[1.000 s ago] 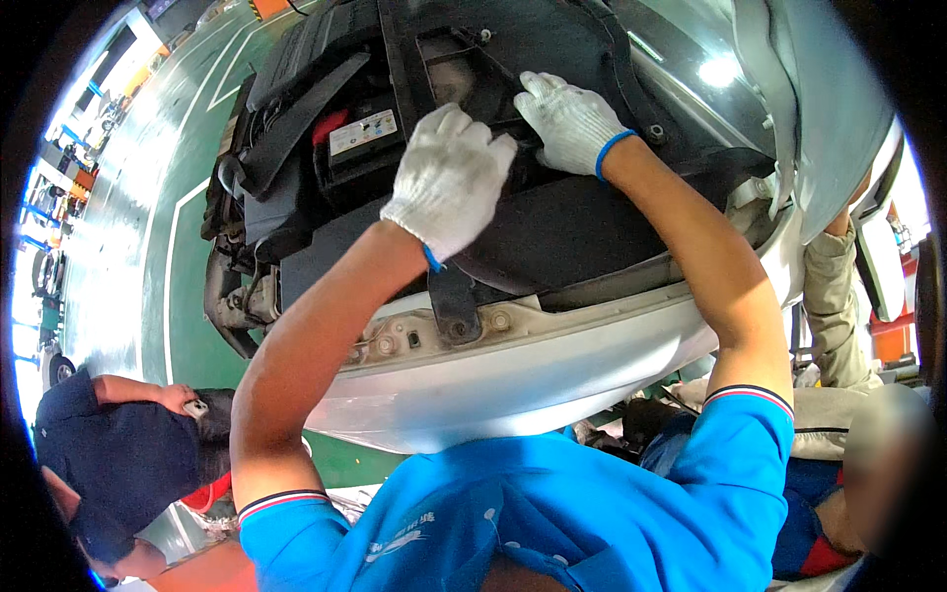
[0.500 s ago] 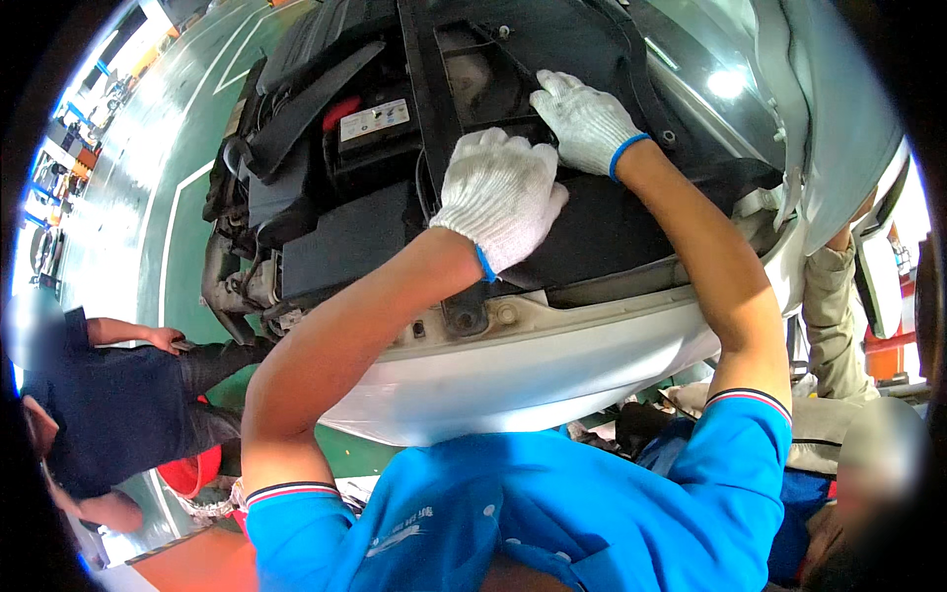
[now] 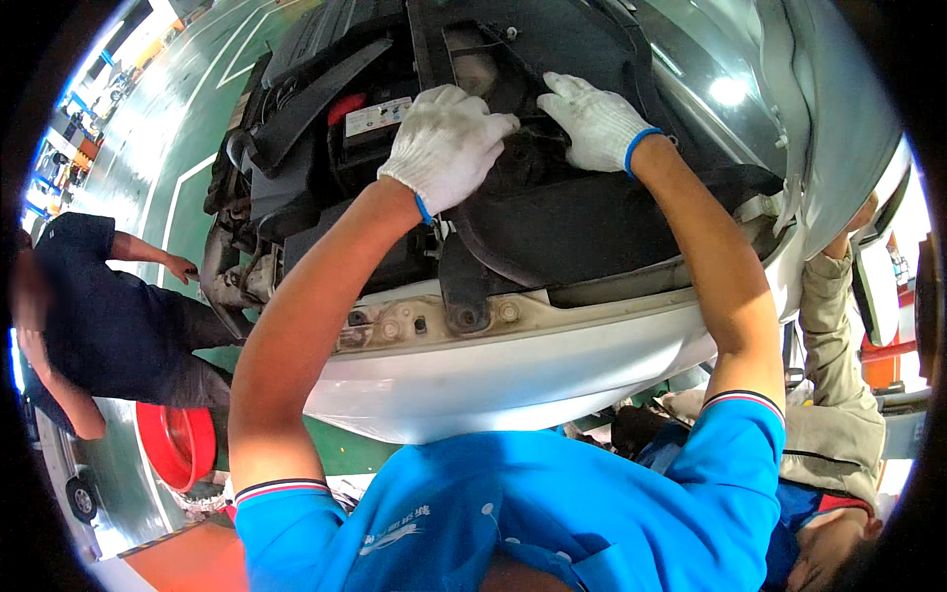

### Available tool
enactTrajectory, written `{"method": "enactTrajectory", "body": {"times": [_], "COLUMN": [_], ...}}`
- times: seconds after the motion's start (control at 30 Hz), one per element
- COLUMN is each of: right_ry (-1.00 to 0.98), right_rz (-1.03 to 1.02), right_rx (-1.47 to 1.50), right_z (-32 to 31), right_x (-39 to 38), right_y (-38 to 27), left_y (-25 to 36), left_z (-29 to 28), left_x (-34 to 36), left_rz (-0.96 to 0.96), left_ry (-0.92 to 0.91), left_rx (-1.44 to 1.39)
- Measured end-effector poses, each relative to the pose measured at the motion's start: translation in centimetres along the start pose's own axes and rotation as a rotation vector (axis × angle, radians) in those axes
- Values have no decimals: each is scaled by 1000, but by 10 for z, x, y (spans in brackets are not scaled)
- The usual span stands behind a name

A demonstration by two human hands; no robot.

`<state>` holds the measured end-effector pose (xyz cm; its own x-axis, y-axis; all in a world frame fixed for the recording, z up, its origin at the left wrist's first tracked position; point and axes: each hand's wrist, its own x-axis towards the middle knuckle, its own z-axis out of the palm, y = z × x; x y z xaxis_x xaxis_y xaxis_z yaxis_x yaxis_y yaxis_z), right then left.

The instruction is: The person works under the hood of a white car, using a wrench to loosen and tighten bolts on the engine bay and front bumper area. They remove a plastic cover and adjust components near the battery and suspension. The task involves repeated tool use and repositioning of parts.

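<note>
My left hand (image 3: 444, 143), in a white knit glove with a blue cuff, lies across a black bar (image 3: 460, 281) over the engine bay. Its fingers are curled closed, and whatever is inside them is hidden. To its right my right hand (image 3: 597, 120), gloved alike, rests on a black plastic cover (image 3: 582, 222) with its fingers stretched toward the opening in the middle. A curved edge of the cover shows below my left hand. Left of that hand sits a car battery (image 3: 370, 138) with a pale label and a red terminal cap.
The vehicle's pale front panel (image 3: 523, 360) lies between me and the engine bay. At the left a person in dark clothes (image 3: 128, 306) stands near a red bucket (image 3: 182, 444). Another person in a khaki sleeve (image 3: 829, 365) is low at the right, beside the white fender (image 3: 838, 128).
My left hand has moved left and farther away, uncovering the cover's curved edge. The right hand has shifted slightly right. The person at the left has changed position, showing more of the red bucket.
</note>
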<state>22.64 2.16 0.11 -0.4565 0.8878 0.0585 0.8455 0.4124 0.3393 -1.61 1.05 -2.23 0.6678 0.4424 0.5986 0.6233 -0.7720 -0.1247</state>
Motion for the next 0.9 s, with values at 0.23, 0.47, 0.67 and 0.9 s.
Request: {"method": "enactTrajectory", "body": {"times": [0.23,0.47,0.67,0.9], "right_ry": [147,89,199,173], "right_rz": [-27,-1,-2,-5], "right_rx": [-15,-33,-50,-24], "right_z": [9,10,14,9], "right_x": [-4,-4,-6,-4], "right_y": [-2,-4,-5,-4], "left_y": [33,77,20,20], "left_z": [-8,-14,-6,-10], "left_x": [-1,13,1,7], "left_rz": [-20,-150,92,-56], "left_ry": [-43,-159,16,-104], "left_rx": [34,-45,145,-30]}}
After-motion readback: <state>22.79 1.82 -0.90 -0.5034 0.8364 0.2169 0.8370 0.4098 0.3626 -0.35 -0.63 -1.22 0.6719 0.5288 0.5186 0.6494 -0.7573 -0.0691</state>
